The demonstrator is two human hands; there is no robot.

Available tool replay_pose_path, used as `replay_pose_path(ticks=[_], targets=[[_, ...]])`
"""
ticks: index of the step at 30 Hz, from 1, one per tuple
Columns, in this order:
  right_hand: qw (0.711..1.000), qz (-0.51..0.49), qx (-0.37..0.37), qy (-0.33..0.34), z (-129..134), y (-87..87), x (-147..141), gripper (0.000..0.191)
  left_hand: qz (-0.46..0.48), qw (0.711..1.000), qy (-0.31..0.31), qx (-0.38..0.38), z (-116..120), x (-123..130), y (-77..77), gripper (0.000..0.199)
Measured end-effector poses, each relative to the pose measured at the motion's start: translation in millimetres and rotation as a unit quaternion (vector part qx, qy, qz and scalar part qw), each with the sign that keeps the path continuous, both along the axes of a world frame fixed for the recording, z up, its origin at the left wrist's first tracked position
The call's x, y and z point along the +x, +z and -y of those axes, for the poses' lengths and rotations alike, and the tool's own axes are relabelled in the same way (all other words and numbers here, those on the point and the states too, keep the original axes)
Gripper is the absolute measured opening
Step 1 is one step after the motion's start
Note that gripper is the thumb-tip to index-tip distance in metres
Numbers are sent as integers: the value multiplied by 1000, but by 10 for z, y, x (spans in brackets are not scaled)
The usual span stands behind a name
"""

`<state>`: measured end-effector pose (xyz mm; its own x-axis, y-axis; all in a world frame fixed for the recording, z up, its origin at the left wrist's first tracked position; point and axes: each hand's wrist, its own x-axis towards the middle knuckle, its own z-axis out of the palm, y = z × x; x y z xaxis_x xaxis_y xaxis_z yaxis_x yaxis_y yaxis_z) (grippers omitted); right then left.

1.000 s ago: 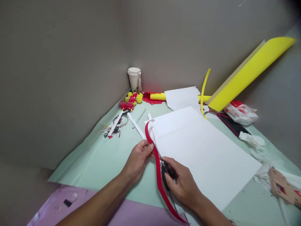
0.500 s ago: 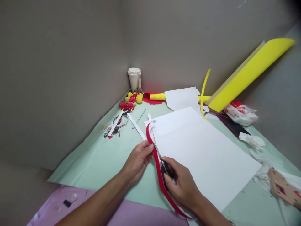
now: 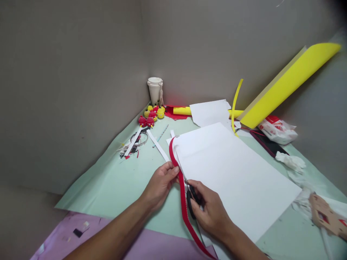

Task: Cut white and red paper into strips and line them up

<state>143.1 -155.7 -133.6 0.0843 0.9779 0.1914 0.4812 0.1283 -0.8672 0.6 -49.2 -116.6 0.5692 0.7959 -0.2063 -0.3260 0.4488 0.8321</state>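
My left hand (image 3: pixel 162 182) pinches a long red strip (image 3: pixel 183 202) between thumb and fingers, near the left edge of a large white sheet (image 3: pixel 233 173). The strip curves from the sheet's upper left corner down to the bottom of the picture. Black-handled scissors (image 3: pixel 193 196) are in my right hand (image 3: pixel 210 209), its fingers at the handles. Their blades point up and left, close beside the strip and my left fingertips. A narrow white strip (image 3: pixel 157 145) lies beyond my left hand.
At the back stand a white cup (image 3: pixel 155 90), several red and yellow round pieces (image 3: pixel 150 121) and a rolled yellow sheet (image 3: pixel 290 85). A wrapped packet (image 3: pixel 278 130) and a brown cardboard piece (image 3: pixel 322 213) lie at right. Scraps and wire (image 3: pixel 135 142) lie at left.
The scissor handles look more spread. The red strip's lower part has shifted slightly left and down, and its top end has changed shape slightly. Both hands stay nearly in place.
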Motion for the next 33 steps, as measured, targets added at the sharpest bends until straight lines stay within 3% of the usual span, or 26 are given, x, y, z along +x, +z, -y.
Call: replay_pose_path(ticks=[7, 11, 19, 27, 33], targets=[[1000, 7, 4, -6, -9, 8, 0, 37, 3, 1000, -4, -19, -2, -8, -3, 21], [999, -32, -42, -9, -19, 25, 13, 34, 6, 1000, -3, -12, -25, -17, -12, 21], [992, -82, -95, 23, -18, 33, 54, 31, -33, 996, 65, 53, -152, -65, -42, 18], [994, -63, -78, 33, -17, 14, 53, 34, -82, 988, 93, 98, -130, -61, -41, 20], [996, -56, -60, 36, -20, -1, 53, 36, -64, 991, 87, 78, -99, -29, -74, 22]])
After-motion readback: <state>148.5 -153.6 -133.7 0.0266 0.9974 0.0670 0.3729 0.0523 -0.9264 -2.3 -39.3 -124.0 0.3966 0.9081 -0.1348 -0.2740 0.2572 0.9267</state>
